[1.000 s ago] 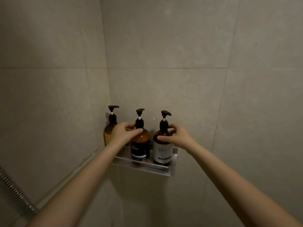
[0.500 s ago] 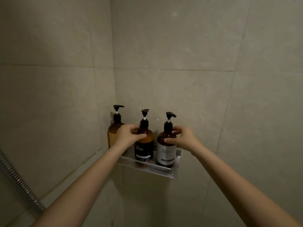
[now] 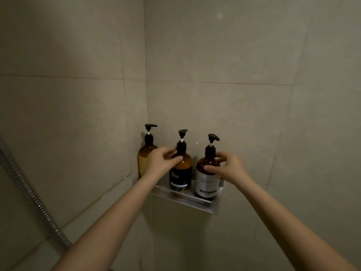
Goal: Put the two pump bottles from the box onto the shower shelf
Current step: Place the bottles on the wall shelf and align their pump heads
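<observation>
Both hands [image 3: 161, 162] [image 3: 230, 169] on shelved pump bottles [image 3: 180, 171] [image 3: 207, 178]

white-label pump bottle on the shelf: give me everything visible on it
The white-label pump bottle is amber-brown, glass or plastic by its look, with a round shoulder, black collar and black pump head on a white stem, nozzle pointing right. A large white label with small unreadable print covers its lower body. It stands upright at the right end of the metal shower shelf, beside the black-label pump bottle. The right hand grips its shoulder, thumb across the front.
</observation>
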The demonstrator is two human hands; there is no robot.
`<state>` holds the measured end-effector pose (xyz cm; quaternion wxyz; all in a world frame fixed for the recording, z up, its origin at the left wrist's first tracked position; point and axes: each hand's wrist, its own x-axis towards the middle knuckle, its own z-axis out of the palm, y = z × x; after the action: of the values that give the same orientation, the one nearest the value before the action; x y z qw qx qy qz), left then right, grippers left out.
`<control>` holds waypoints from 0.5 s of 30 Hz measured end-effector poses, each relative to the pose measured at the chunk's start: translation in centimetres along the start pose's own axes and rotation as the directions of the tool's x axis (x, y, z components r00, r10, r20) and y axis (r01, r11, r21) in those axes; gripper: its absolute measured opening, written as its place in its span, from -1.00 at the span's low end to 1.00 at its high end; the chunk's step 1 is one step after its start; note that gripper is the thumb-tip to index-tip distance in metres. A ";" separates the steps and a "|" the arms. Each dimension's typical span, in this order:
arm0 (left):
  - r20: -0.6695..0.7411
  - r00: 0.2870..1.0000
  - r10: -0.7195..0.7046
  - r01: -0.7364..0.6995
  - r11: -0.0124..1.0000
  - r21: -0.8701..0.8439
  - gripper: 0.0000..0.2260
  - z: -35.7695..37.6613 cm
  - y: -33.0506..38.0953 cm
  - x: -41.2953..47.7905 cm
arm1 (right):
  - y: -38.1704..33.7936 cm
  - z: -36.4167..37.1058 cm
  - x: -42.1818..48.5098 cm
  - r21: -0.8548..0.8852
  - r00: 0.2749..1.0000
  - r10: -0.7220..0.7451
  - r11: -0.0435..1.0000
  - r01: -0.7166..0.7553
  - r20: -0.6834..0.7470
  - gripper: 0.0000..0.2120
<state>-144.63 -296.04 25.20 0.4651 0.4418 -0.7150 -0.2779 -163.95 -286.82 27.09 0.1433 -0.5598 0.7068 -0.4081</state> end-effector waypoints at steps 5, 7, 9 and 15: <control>-0.453 0.891 0.031 0.013 0.996 0.093 -0.71 -2.2 -0.1 0.1 | 0.0 0.2 -0.2 0.022 1.000 -0.001 1.000 0.001 -0.007 -0.40; -0.472 0.880 0.049 0.063 0.974 0.219 -0.67 -2.6 -0.5 0.7 | 0.1 0.2 -0.3 0.032 1.000 -0.011 0.999 0.011 -0.014 -0.40; -0.438 0.899 0.008 0.142 0.941 0.308 -0.65 -2.5 -0.8 1.1 | 0.2 0.2 -0.2 0.037 1.000 -0.022 0.999 0.022 -0.015 -0.43; -0.402 0.916 0.010 0.173 0.892 0.417 -0.71 -1.3 -1.9 1.5 | 1.0 0.3 0.2 0.057 0.999 -0.045 0.997 0.045 -0.003 -0.46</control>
<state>-143.05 -298.24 24.80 0.4735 0.6130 -0.6316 -0.0327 -164.51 -287.11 26.27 0.1493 -0.5710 0.6821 -0.4317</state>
